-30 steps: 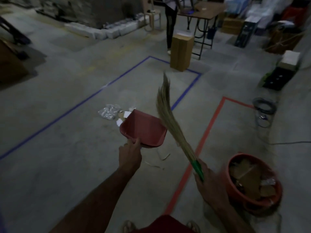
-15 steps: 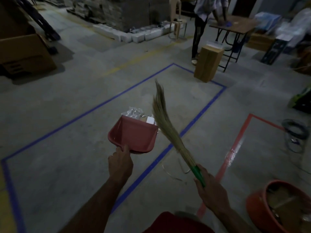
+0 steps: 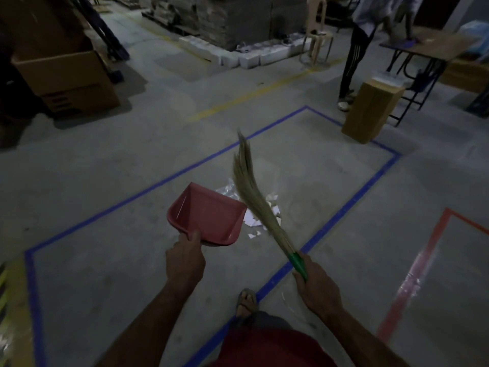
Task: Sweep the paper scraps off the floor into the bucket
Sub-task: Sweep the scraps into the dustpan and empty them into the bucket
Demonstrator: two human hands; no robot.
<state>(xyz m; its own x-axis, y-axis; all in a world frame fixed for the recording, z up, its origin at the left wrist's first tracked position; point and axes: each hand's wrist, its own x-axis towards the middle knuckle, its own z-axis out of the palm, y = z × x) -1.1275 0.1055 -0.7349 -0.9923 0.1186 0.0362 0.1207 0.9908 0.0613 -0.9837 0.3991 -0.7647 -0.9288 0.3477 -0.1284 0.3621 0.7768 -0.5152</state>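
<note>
Left hand (image 3: 185,260): fingers curled round the rear handle of the red plastic dustpan (image 3: 207,217), held above the concrete floor (image 3: 105,274).
Right hand (image 3: 316,286): clamped on the green grip of the straw-bristle hand broom (image 3: 255,200), bristles raised.
White paper scraps (image 3: 258,221): loose pile on the floor inside the blue tape rectangle (image 3: 352,205), beside the dustpan's right edge.
Bucket: not in view.
Recommended method: seat the pan lip flat against the floor beside the pile; short, low strokes toward it, judged least likely to scatter scraps.
</note>
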